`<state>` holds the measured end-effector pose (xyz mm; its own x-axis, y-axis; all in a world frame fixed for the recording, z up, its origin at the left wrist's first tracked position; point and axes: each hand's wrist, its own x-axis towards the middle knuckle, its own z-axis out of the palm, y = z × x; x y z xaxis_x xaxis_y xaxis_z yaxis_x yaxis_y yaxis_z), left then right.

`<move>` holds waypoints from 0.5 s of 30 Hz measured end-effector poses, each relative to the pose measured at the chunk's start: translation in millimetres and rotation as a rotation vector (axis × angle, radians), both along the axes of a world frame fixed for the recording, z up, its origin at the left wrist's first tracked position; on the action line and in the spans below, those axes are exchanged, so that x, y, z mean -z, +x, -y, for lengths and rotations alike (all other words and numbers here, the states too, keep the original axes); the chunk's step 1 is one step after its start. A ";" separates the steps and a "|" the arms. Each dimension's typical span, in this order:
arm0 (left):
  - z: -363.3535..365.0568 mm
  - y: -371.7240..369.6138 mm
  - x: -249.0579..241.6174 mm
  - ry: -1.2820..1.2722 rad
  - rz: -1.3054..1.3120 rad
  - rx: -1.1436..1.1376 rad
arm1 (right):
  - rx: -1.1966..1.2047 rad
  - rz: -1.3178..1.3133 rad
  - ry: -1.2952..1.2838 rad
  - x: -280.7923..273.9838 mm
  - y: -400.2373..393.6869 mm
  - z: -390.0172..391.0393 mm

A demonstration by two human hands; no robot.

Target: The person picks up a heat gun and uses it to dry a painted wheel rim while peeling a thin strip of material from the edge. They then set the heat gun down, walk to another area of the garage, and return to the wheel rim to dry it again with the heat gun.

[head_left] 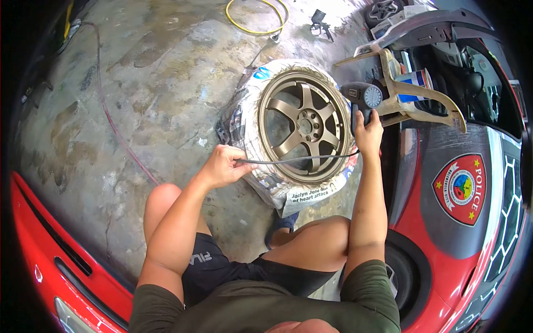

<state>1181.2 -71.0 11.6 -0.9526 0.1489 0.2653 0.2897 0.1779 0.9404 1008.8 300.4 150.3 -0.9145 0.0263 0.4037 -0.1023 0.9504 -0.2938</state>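
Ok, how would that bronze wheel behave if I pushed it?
The bronze wheel probably feels heavy, given its thick spokes. Lying face up, it seems likelier to slide than roll. The newspaper around it looks thin and creased, so may tear.

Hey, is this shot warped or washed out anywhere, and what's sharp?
Head view: strong fisheye curve, black corners, red car at left bowed; pale glare on the floor by the spray gun; newspaper headline legible below the wheel, dial tool figures too small.
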 end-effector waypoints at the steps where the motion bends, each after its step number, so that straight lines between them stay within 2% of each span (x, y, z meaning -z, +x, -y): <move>1: 3.0 0.6 -0.4 -0.007 -0.010 -0.014 | -0.020 0.023 -0.029 -0.4 -2.5 5.4; 8: 11.1 3.8 5.7 -0.029 -0.011 -0.076 | -0.301 0.210 -0.268 -1.7 -2.8 39.2; 10: 12.7 4.4 6.3 -0.042 0.026 -0.060 | -0.364 0.254 -0.180 -2.7 0.6 44.2; 11: 13.0 4.7 6.2 -0.048 0.027 -0.056 | -0.446 0.229 -0.263 1.4 1.8 48.3; 13: 12.2 5.7 6.3 -0.058 0.026 -0.046 | -0.512 0.182 -0.208 -4.0 5.8 58.1; 15: 10.4 5.4 7.4 -0.040 0.030 -0.049 | -0.485 0.135 -0.171 -3.4 5.2 60.6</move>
<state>1186.6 -81.4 4.2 -0.9664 0.1121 0.2313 0.2516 0.2285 0.9405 1014.0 239.8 153.7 -0.8813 -0.3577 0.3089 -0.4692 0.7407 -0.4809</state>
